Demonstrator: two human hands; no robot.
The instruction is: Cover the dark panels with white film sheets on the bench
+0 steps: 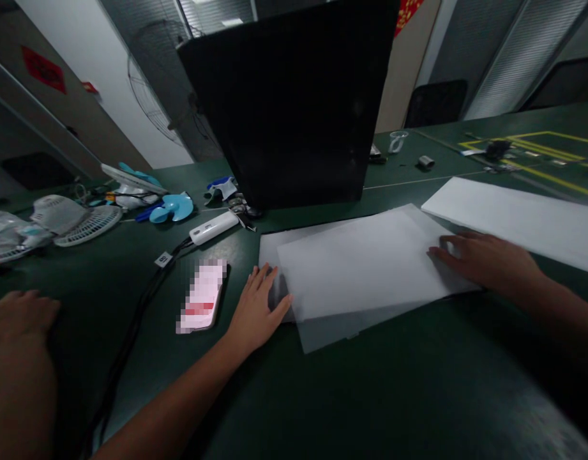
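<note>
A translucent white sheet (355, 262) lies skewed over a pale, dark-edged flat panel (269, 244) on the table. The sheet's lower left corner sticks out past the panel's near edge. At the left side, my left hand (259, 305) rests with fingers stretched out and apart, touching the panel's left edge beside the sheet. My right hand (480, 255) lies over the right end of the sheet, its fingers bent a little and apart, fingertips on the surface. Whether it pinches the sheet's edge is hard to see; it looks open.
A large black panel (298, 108) stands upright behind. To the right lies a white board (518, 217). On the left are a phone (202, 297), a white power strip (214, 228) with black cables, a blue fan blade (172, 207) and white fan grilles (90, 223). Another person's hand (23, 316) is far left.
</note>
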